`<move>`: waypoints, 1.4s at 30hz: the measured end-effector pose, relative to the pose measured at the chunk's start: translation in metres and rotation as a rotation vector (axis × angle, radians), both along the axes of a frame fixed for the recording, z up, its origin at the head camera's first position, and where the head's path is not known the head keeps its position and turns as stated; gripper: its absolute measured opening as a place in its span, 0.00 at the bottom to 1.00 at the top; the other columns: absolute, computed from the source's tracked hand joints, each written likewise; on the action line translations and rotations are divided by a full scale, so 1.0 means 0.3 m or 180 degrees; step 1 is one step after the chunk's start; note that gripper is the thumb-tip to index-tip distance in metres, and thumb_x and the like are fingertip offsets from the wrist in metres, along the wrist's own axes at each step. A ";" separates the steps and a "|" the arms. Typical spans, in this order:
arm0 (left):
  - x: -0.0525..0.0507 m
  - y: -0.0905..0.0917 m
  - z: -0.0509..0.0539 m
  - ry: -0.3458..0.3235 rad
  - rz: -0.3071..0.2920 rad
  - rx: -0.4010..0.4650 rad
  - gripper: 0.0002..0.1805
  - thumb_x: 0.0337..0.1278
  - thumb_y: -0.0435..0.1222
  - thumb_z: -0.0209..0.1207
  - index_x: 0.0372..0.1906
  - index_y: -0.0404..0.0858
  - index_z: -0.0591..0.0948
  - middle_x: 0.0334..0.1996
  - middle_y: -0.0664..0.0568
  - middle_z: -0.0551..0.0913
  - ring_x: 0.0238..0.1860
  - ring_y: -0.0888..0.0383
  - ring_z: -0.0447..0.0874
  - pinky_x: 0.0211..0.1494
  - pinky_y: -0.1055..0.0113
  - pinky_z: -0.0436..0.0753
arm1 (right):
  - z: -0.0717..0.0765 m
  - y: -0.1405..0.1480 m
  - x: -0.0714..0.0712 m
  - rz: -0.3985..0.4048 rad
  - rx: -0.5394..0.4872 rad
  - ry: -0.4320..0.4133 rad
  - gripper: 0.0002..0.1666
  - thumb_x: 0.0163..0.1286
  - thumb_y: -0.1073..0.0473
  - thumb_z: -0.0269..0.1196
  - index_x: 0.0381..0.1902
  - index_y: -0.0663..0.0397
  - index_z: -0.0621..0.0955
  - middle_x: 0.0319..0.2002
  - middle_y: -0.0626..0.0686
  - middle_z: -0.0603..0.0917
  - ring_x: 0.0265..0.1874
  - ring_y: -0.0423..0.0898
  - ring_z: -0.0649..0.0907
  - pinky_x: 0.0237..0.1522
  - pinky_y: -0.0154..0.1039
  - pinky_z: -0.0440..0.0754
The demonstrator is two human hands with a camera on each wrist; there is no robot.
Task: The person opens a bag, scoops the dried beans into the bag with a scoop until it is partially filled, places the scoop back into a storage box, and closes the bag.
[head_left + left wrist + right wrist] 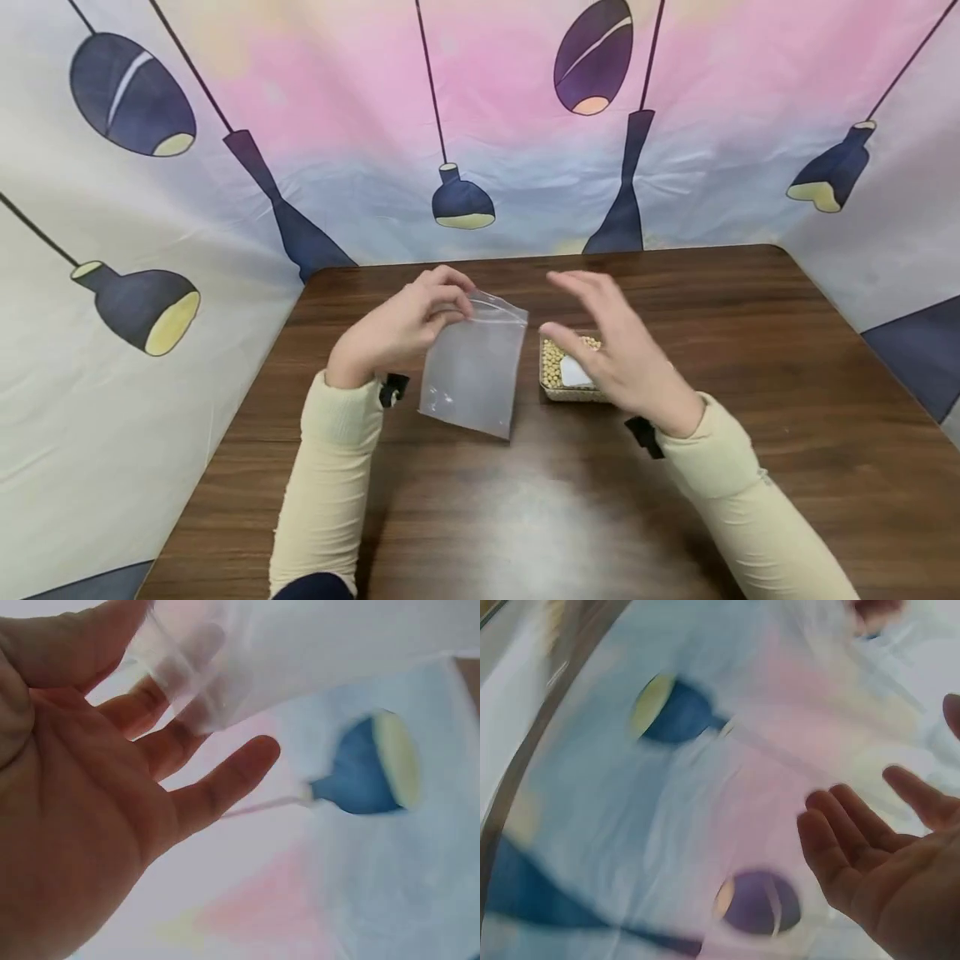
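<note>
Pale yellow sleeves (330, 492), black wrist pieces (393, 389).

I face a wrinkled pastel fabric backdrop (510, 92) printed with navy pendant lamps (462, 200), beyond my dark wood-grain surface (757, 333), which catches a pale glare (536, 533).

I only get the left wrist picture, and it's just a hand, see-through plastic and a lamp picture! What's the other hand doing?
Observer: The right hand is up, fingers apart, holding nothing.
Operator: Ooh, is anything near it?
Observer: Yes, in the head view a box of what look like small yellowish beans sits on the table, partly hidden by that hand.
Operator: And the plastic, does it have stuff in it?
Observer: The head view shows the lower part of the bag: flat, with nothing visible inside.
</note>
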State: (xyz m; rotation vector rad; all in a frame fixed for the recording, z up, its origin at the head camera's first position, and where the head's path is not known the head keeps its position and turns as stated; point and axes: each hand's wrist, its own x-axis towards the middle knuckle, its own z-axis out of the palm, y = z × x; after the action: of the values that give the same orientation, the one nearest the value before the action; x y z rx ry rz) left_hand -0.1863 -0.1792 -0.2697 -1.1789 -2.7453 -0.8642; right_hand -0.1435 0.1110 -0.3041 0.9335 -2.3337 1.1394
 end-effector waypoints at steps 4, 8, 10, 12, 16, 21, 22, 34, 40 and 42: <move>0.074 0.050 -0.018 0.0271 -0.0191 0.0283 0.10 0.62 0.25 0.57 0.35 0.42 0.84 0.60 0.49 0.71 0.59 0.51 0.68 0.57 0.55 0.70 | -0.004 -0.084 0.040 0.0116 -0.0077 -0.0331 0.30 0.71 0.48 0.60 0.68 0.49 0.70 0.60 0.51 0.73 0.54 0.46 0.76 0.54 0.48 0.75; 0.104 0.069 -0.049 0.0370 -0.0263 0.0409 0.11 0.60 0.24 0.59 0.34 0.44 0.84 0.62 0.49 0.70 0.62 0.50 0.68 0.56 0.55 0.71 | -0.014 -0.125 0.075 0.0080 0.0053 -0.0662 0.28 0.70 0.41 0.59 0.61 0.49 0.76 0.51 0.46 0.79 0.37 0.41 0.78 0.41 0.40 0.78; 0.105 0.077 -0.056 0.0380 -0.0261 0.0434 0.11 0.59 0.24 0.60 0.34 0.44 0.84 0.63 0.49 0.70 0.61 0.51 0.70 0.55 0.56 0.73 | -0.014 -0.132 0.090 0.0045 0.0170 -0.0711 0.26 0.69 0.41 0.60 0.57 0.50 0.79 0.47 0.44 0.80 0.32 0.39 0.77 0.36 0.38 0.77; 0.102 0.087 -0.056 0.0389 -0.0259 0.0482 0.10 0.59 0.25 0.61 0.35 0.44 0.84 0.64 0.48 0.69 0.62 0.51 0.71 0.56 0.56 0.73 | -0.014 -0.138 0.102 -0.0027 0.0183 -0.0683 0.22 0.69 0.43 0.62 0.52 0.51 0.82 0.45 0.44 0.80 0.29 0.39 0.75 0.33 0.37 0.76; 0.096 0.109 -0.053 0.0382 -0.0267 0.0633 0.25 0.57 0.28 0.65 0.60 0.36 0.74 0.72 0.46 0.58 0.70 0.51 0.60 0.65 0.56 0.69 | -0.018 -0.152 0.110 -0.0303 0.0032 -0.0520 0.25 0.69 0.48 0.63 0.55 0.61 0.80 0.47 0.50 0.77 0.35 0.42 0.77 0.39 0.39 0.77; 0.082 0.132 -0.075 0.0410 -0.0122 0.0508 0.69 0.41 0.41 0.75 0.76 0.37 0.33 0.77 0.47 0.34 0.76 0.52 0.32 0.74 0.49 0.46 | -0.027 -0.178 0.109 -0.0360 -0.0121 -0.0458 0.36 0.74 0.45 0.56 0.68 0.66 0.68 0.60 0.54 0.67 0.49 0.46 0.76 0.51 0.43 0.75; 0.076 0.138 -0.082 0.0478 -0.0088 0.0467 0.73 0.37 0.43 0.76 0.76 0.37 0.30 0.77 0.47 0.32 0.76 0.52 0.31 0.75 0.49 0.44 | -0.028 -0.185 0.110 -0.0311 -0.0099 -0.0473 0.37 0.75 0.44 0.54 0.70 0.65 0.65 0.62 0.54 0.65 0.51 0.46 0.75 0.53 0.43 0.74; 0.006 0.176 -0.120 0.0709 -0.0300 0.0923 0.71 0.28 0.39 0.76 0.77 0.41 0.40 0.76 0.51 0.49 0.71 0.53 0.53 0.70 0.46 0.56 | -0.007 -0.168 0.057 -0.0144 -0.0764 -0.0938 0.22 0.77 0.52 0.52 0.60 0.60 0.65 0.52 0.56 0.76 0.47 0.47 0.80 0.44 0.41 0.80; 0.034 0.183 -0.079 0.0316 -0.0480 0.1045 0.67 0.31 0.32 0.76 0.76 0.41 0.44 0.73 0.48 0.58 0.67 0.53 0.61 0.62 0.51 0.68 | -0.006 -0.124 -0.003 -0.0613 -0.0675 -0.0917 0.11 0.71 0.63 0.59 0.46 0.56 0.69 0.36 0.52 0.78 0.34 0.44 0.79 0.36 0.38 0.77; 0.049 0.187 -0.061 0.0192 -0.0578 0.1133 0.65 0.32 0.29 0.76 0.75 0.37 0.45 0.71 0.44 0.60 0.65 0.49 0.64 0.58 0.51 0.73 | -0.010 -0.121 -0.013 -0.0736 -0.0522 -0.0766 0.10 0.69 0.63 0.61 0.42 0.54 0.70 0.37 0.52 0.75 0.34 0.44 0.79 0.36 0.38 0.78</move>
State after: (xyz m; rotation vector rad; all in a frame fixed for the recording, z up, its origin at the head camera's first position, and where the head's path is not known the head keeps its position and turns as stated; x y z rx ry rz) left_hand -0.1716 -0.1230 -0.2882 -1.3621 -2.3304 -1.2482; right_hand -0.1473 0.0746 -0.3071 0.4769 -2.4096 1.3823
